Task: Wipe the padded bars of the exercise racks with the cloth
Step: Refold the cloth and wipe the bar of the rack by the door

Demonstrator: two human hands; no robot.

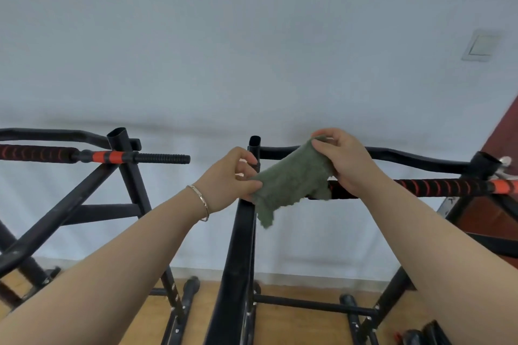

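A green cloth [291, 180] is stretched between both hands in front of the right rack. My left hand [229, 179] pinches its lower left edge. My right hand [343, 162] grips its upper right end, just over the left end of the right rack's black-and-red padded bar [443, 187]. A loose corner of the cloth hangs down. The left rack's padded bar [36, 152] runs in from the left edge and ends in a black ribbed grip [162, 159].
Two black steel racks stand side by side against a pale wall. The right rack's upright post [242, 246] rises between my arms, with a curved black top bar [414, 159] behind. Wooden floor below. A wall switch [480, 45] at upper right.
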